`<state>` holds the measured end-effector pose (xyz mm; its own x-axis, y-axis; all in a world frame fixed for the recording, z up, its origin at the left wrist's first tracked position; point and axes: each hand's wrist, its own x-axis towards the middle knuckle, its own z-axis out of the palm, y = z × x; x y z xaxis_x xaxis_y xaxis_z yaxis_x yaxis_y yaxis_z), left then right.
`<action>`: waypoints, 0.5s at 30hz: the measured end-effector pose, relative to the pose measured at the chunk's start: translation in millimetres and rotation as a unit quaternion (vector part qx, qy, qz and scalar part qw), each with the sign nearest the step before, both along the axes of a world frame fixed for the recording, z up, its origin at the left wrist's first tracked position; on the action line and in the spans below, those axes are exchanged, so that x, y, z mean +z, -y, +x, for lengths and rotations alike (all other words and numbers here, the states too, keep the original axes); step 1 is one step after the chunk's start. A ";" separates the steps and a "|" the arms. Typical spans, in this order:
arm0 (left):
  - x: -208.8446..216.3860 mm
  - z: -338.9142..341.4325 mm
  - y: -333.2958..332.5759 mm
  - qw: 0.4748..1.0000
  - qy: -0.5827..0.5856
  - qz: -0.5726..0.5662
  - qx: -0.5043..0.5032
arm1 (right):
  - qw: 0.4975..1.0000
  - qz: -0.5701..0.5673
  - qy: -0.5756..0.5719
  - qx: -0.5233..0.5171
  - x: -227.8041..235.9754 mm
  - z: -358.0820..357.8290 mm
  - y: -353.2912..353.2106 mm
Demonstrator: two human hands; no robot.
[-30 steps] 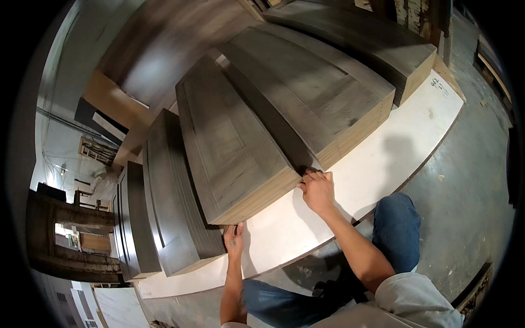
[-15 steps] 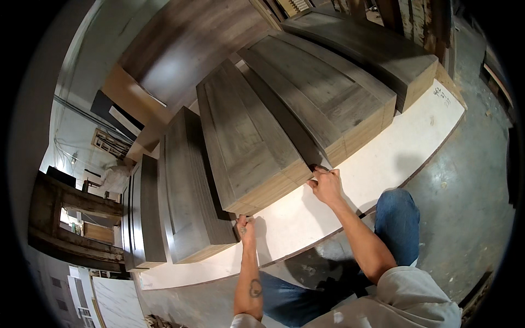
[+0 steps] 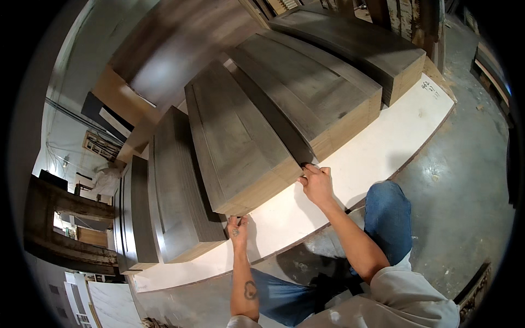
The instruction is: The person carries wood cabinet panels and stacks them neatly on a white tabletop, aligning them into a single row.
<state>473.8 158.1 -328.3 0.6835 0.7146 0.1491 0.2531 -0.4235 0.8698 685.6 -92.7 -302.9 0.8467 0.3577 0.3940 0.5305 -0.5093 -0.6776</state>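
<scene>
Several grey wood-grain cabinet doors with framed panels lie piled in a stack (image 3: 246,142), whose layered pale end faces me. My left hand (image 3: 237,228) is closed at the lower left corner of that end, its fingertips partly hidden under the stack. At the opposite corner my right hand (image 3: 317,185) grips the edge, the thumb low on the end and the fingers along the side. Beneath lies a white board (image 3: 273,218). Close on the right sits a second door stack (image 3: 311,87), with a narrow gap between; a third stack (image 3: 180,191) stands to the left.
Another stack of doors (image 3: 350,44) lies at the far right and a narrower one (image 3: 136,218) at the far left. A large brown panel (image 3: 186,49) is behind. Worn wooden framing (image 3: 71,257) stands left, and concrete floor (image 3: 437,175) shows right.
The whole view has shifted slightly, so everything appears a little further left. Both hands stay at the same corners of the stack, with no clear movement of the doors.
</scene>
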 end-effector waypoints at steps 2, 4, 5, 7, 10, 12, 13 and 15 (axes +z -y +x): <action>5.3 3.2 -0.1 0.997 -0.039 0.064 -0.007 | 0.999 0.012 0.037 -0.025 -0.6 -0.6 0.8; 19.4 3.0 10.6 0.991 -0.079 0.110 -0.015 | 0.998 0.006 0.052 -0.040 -6.8 -2.6 2.2; 18.3 5.5 14.1 0.987 -0.095 0.129 -0.007 | 0.998 0.010 0.046 -0.042 -9.2 -2.8 3.7; 22.2 7.7 13.1 0.976 -0.122 0.180 0.011 | 0.998 0.031 0.039 -0.049 -5.0 -2.7 1.6; 22.5 7.8 18.1 0.978 -0.110 0.175 0.019 | 0.998 0.027 0.019 -0.054 -5.2 -2.2 1.6; 21.0 7.2 18.0 0.979 -0.099 0.180 0.016 | 0.998 0.033 0.015 -0.054 -3.2 -0.9 1.8; 20.1 5.1 14.9 0.979 -0.097 0.181 0.011 | 0.998 0.036 0.012 -0.054 -2.6 -1.3 1.1; 17.3 4.2 13.4 0.979 -0.092 0.180 0.013 | 0.997 0.044 0.016 -0.055 -3.6 -0.5 -0.2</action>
<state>478.0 144.7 -311.0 0.7047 0.6561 0.2698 0.4063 -0.6851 0.6046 685.1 -92.4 -306.5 0.8648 0.2265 0.4480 0.4977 -0.5041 -0.7059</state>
